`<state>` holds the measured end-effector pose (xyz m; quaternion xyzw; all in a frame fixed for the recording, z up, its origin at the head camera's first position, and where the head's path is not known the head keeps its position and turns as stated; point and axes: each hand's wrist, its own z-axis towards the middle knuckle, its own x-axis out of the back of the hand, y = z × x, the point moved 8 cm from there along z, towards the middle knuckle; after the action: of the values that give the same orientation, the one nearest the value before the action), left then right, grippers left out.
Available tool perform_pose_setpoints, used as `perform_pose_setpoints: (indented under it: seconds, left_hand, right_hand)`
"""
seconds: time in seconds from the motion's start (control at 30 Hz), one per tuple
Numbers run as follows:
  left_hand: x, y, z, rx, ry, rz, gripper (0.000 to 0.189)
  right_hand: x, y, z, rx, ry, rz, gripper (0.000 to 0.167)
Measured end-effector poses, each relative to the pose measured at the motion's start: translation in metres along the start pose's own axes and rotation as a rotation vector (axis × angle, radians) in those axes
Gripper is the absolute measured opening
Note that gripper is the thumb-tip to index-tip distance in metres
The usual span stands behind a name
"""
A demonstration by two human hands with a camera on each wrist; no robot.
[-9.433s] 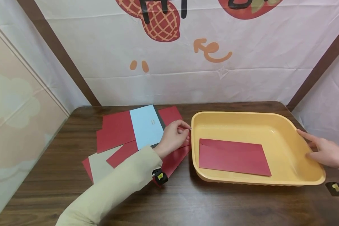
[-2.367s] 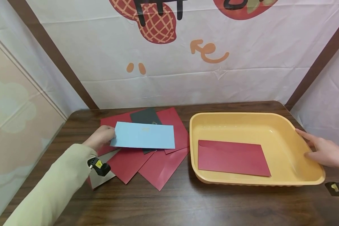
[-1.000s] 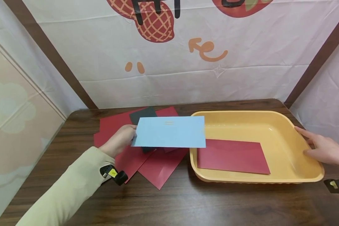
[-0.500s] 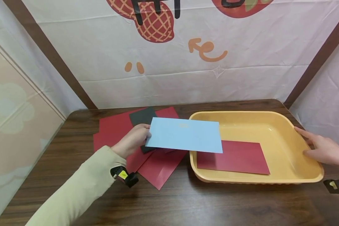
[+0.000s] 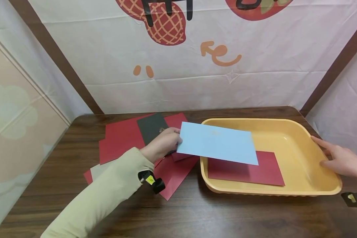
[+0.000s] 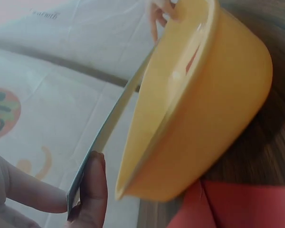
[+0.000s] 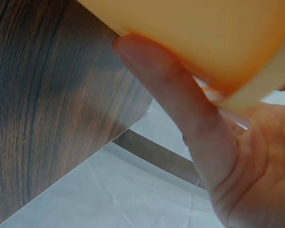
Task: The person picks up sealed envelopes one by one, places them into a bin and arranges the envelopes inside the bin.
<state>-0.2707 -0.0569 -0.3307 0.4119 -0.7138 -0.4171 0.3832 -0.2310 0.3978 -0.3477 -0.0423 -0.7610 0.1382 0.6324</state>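
Observation:
My left hand point(image 5: 163, 140) pinches the left end of a light blue envelope point(image 5: 217, 142) with small gold print. The envelope is held up, tilted, over the left part of a yellow plastic basin point(image 5: 264, 191). In the left wrist view, thumb and fingers clasp the envelope point(image 6: 107, 126) edge-on beside the basin wall point(image 6: 218, 104). Flat inside the basin lies a dark red envelope point(image 5: 247, 175), partly hidden by the blue one. At the basin's right rim, my right hand point(image 5: 340, 158) grips the wall; the right wrist view has a digit point(image 7: 180, 95) pressed along it.
Left of the basin, an overlapping pile holds several red envelopes point(image 5: 119, 138), a dark green one point(image 5: 151, 127) and a pale grey one point(image 5: 99, 169). All lie on a dark wood table point(image 5: 196, 215), with a printed cloth point(image 5: 178, 86) hanging behind.
My left hand has picked the blue envelope off the pile and carried it rightward, now over the basin. The dark green envelope beneath it is uncovered. My right hand stays at the rim.

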Motion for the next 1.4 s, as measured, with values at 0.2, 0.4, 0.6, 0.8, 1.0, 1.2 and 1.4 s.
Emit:
perform_pose_setpoints:
  seconds: [0.2, 0.4, 0.6, 0.8, 1.0, 1.2, 1.4]
  left_hand:
    - [-0.023, 0.006, 0.007, -0.002, -0.024, 0.012, 0.038]
    - [-0.04, 0.009, 0.014, -0.011, -0.041, 0.034, 0.035]
    - [-0.057, 0.014, 0.019, -0.043, -0.097, 0.039, 0.03]
    - [-0.072, 0.014, 0.024, -0.05, -0.102, 0.077, 0.024]
    - [-0.084, 0.014, 0.028, -0.07, -0.112, 0.097, 0.022]
    - [-0.091, 0.008, 0.034, -0.06, -0.109, 0.087, 0.053]
    - [-0.09, 0.011, 0.035, -0.105, -0.064, 0.233, 0.087]
  right_hand:
    - [-0.001, -0.001, -0.001, 0.005, 0.004, -0.002, 0.088]
    - [-0.001, -0.002, -0.001, 0.003, 0.01, 0.007, 0.087]
    - [-0.001, 0.001, -0.002, -0.005, 0.004, 0.01, 0.088]
    - [-0.001, 0.002, 0.001, 0.013, 0.009, -0.009, 0.09]
    - [-0.001, 0.003, 0.002, 0.004, 0.001, -0.011, 0.091]
    - [-0.003, 0.004, 0.003, -0.02, -0.009, 0.003, 0.091]
    - [-0.003, 0.004, 0.003, -0.031, -0.012, 0.004, 0.091]
